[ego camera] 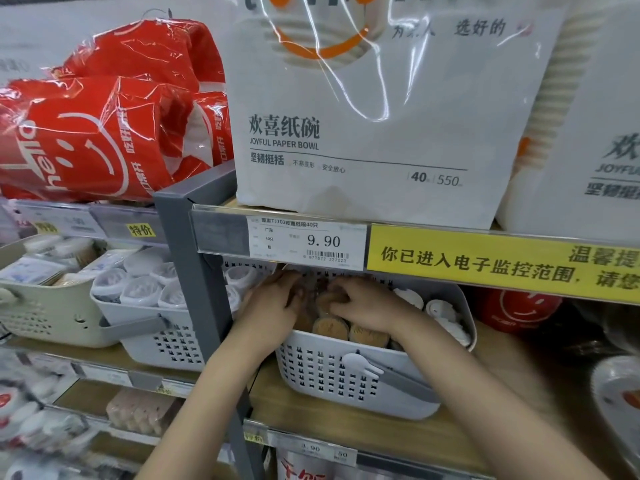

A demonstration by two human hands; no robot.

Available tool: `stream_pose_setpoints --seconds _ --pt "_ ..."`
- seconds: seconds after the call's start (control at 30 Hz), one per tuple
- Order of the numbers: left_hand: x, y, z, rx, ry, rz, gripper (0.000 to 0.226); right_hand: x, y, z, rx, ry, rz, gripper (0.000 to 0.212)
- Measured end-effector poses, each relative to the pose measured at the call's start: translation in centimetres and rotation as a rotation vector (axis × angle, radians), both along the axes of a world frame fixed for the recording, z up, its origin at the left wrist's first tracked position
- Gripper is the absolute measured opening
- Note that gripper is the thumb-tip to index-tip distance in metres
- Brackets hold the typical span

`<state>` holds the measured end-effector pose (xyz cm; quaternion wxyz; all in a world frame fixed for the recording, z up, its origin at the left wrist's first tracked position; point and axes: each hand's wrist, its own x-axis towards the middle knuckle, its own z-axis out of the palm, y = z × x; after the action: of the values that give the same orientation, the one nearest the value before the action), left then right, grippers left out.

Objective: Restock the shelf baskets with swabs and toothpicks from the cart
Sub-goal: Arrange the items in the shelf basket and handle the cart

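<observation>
A grey perforated basket point(332, 375) stands on the wooden shelf under the price rail. Round toothpick tubs point(330, 329) with tan tops lie in its front, and white swab tubs point(440, 311) fill its right end. My left hand point(273, 306) reaches into the basket's left part, fingers spread over the tubs at the back. My right hand point(360, 301) is beside it, its fingers curled round a toothpick tub point(325, 299) near the basket's middle. The back of the basket is hidden by the rail above.
To the left stand a second grey basket point(159, 327) of swab tubs and a beige basket point(52, 317). A grey upright post point(197, 289) divides the bays. Paper-bowl packs point(363, 133) and red packs point(104, 133) sit above. The price rail point(311, 240) hangs low over the basket.
</observation>
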<state>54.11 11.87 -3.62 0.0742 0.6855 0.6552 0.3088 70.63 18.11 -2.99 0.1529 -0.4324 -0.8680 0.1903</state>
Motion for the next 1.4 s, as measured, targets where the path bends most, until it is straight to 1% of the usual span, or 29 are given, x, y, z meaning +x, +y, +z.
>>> stream_pose_setpoints --seconds 0.1,0.37,0.5,0.57,0.7,0.8,0.9,0.97,1.07,1.2,1.33,1.4 --pt "0.0 -0.2 -0.1 0.026 -0.007 0.016 0.037 0.0 0.1 -0.1 -0.018 0.005 -0.006 0.038" --pt "0.1 -1.1 0.2 0.041 -0.011 -0.013 0.038 -0.1 0.1 -0.2 -0.018 -0.040 -0.017 0.040" --pt "0.1 -1.6 0.2 0.047 -0.012 -0.033 0.038 -0.1 0.2 -0.3 -0.043 -0.028 -0.023 0.041" --pt "0.1 -1.8 0.0 0.043 0.003 -0.029 0.038 -0.1 0.2 -0.2 -0.039 -0.013 -0.043 0.040" --pt "0.2 -2.4 0.1 0.054 0.019 -0.038 0.039 -0.1 0.1 0.0 0.037 -0.004 -0.077 0.030" --pt "0.2 -2.7 0.2 0.042 0.011 -0.041 0.038 0.0 -0.4 0.3 0.024 -0.020 -0.080 0.031" --pt "0.2 -2.9 0.1 0.005 0.009 -0.035 0.036 -0.1 -0.3 0.8 0.012 0.004 -0.136 0.032" --pt "0.2 -2.9 0.2 -0.011 0.002 -0.037 0.035 -0.6 0.6 1.2 -0.030 -0.011 -0.197 0.032" --pt "0.2 -3.0 0.2 -0.017 -0.007 -0.038 0.036 -1.8 2.2 0.9 -0.134 -0.103 -0.242 0.038" --pt "0.0 -3.0 0.1 -0.015 -0.013 -0.046 0.038 -3.1 2.8 0.2 -0.274 -0.058 -0.316 0.052" --pt "-0.1 -2.6 -0.5 0.007 -0.028 -0.047 0.038 -3.6 3.4 0.3 -0.321 0.019 -0.320 0.042" --pt "-0.1 -2.5 -1.1 0.024 -0.042 -0.045 0.038 -3.9 3.6 0.4 -0.344 0.042 -0.321 0.042"
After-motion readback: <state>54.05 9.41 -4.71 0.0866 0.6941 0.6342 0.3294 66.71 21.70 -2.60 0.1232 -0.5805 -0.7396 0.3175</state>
